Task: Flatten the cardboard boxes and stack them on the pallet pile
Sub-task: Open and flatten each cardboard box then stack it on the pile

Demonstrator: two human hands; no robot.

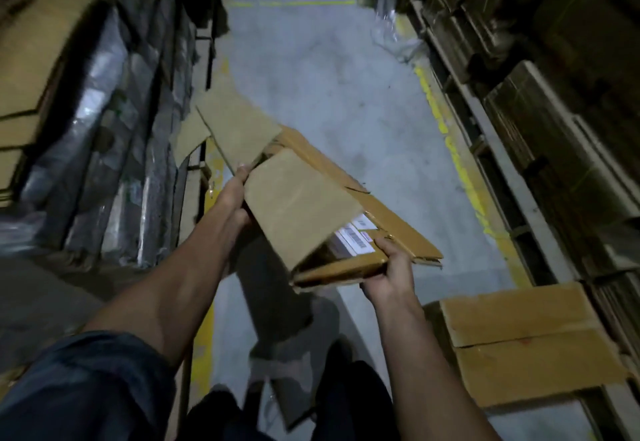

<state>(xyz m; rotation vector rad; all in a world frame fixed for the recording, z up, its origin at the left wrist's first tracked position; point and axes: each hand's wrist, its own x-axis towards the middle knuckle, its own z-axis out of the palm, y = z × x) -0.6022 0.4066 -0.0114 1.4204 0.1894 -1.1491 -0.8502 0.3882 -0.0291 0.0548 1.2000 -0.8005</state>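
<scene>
- The box point(311, 198) held between the left hand point(235, 198) and right hand point(391, 274) is matt brown corrugated cardboard, with torn, ragged edges.
- A white paper label point(355, 234) stuck to it looks smooth, printed with dark bars.
- The floor point(329, 77) is dull grey concrete, scuffed and stained, with worn, chipped yellow painted lines point(450, 150).
- Goods on the left are wrapped in glossy, wrinkled plastic film point(114, 150).
- A second box point(526, 340) at lower right is plain matt cardboard.
- The sleeve point(86, 388) is dark blue cloth.
</scene>
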